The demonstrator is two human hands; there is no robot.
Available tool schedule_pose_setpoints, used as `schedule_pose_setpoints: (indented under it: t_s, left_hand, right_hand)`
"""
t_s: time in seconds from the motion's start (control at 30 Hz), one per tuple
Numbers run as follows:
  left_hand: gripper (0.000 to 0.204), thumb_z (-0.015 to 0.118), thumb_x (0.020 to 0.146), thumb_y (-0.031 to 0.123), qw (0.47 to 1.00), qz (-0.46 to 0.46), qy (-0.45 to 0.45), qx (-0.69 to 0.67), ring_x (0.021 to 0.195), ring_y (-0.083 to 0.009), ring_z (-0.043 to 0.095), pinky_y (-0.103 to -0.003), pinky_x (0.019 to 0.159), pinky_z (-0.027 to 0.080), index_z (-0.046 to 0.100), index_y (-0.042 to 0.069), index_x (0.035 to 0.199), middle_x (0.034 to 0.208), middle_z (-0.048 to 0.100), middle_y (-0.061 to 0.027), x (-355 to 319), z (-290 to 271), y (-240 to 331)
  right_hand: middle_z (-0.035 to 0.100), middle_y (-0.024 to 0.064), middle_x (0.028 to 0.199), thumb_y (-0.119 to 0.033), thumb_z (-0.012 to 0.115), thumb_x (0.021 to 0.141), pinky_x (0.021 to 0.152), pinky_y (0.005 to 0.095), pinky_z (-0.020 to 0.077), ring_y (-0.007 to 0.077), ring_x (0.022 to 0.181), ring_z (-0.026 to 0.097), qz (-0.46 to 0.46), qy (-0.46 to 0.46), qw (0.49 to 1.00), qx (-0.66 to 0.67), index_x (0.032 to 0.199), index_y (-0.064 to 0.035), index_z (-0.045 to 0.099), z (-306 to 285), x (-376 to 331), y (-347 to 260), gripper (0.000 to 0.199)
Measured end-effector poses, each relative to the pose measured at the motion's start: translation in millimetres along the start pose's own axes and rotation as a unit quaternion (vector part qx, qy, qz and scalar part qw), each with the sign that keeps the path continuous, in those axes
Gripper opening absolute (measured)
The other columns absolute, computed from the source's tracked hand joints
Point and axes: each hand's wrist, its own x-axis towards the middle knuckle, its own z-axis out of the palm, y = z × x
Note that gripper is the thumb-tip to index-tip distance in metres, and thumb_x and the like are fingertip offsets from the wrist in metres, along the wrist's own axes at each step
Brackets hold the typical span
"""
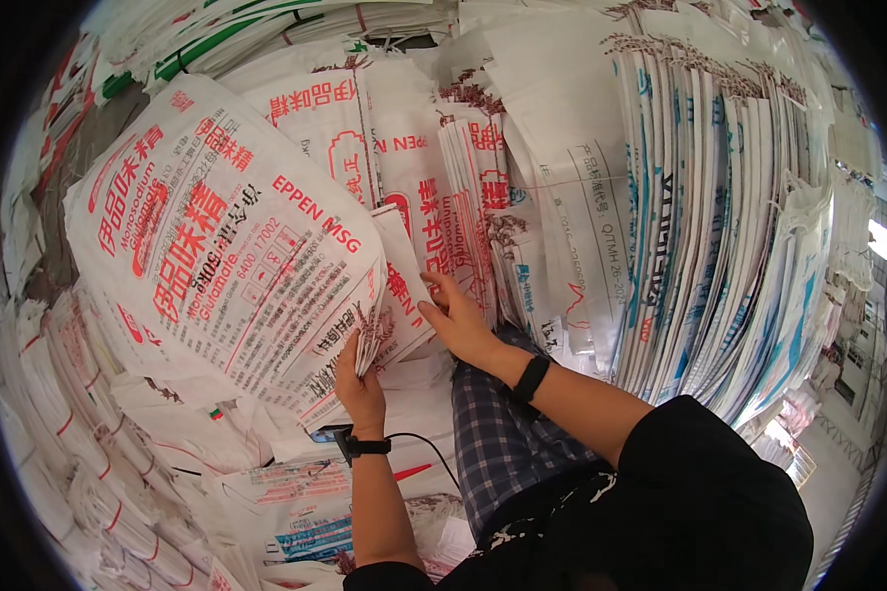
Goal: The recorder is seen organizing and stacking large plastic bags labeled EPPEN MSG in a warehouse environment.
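Observation:
My left hand (363,392) is closed round the gathered edges of white woven sacks (232,231) with red and black print. These sacks fan out flat to the upper left, their layered edges bunched above my thumb. To the right, my right hand (471,323) has its thumb and forefinger apart, beside the edge of another red-printed white sack (400,258). Whether its fingertips touch that sack is hard to tell. A dark band is on each wrist, and the left one carries a small black device (337,436) with a cable.
A tall row of folded white sacks with blue print (700,227) stands on the right. More red-printed sacks (463,187) lie beyond my hands. Tied bundles of sacks (99,463) line the left side. A blue-printed bundle (313,539) lies near my left forearm.

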Motion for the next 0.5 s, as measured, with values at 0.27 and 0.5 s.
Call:
schedule_pose_setpoints:
  t_s: [0.27,0.5]
  left_hand:
    - [0.053,0.058,0.081,-0.01,0.999,-0.023,-0.015,-0.018,0.115,-0.0301,0.06,-0.036,0.098,0.047,0.056,0.004,0.132,0.126,0.063,-0.0145,2,4,-2]
    - [0.089,0.079,0.063,-0.007,0.985,0.108,-0.059,0.117,0.133,-0.0375,0.042,-0.043,0.109,0.037,0.039,0.004,0.142,0.148,0.039,-0.0178,-6,14,5]
  right_hand:
    - [0.053,0.0263,0.133,-0.026,0.061,0.092,0.1,0.0431,0.042,0.041,0.12,0.053,-0.119,0.003,0.983,-0.141,0.11,-0.0019,0.068,-1,16,33,0.031]
    - [0.046,0.0219,0.142,-0.022,0.065,0.085,0.102,0.0481,0.0389,0.0504,0.123,0.045,-0.261,0.166,0.883,-0.353,0.099,-0.0019,0.072,18,-4,6,0.025]
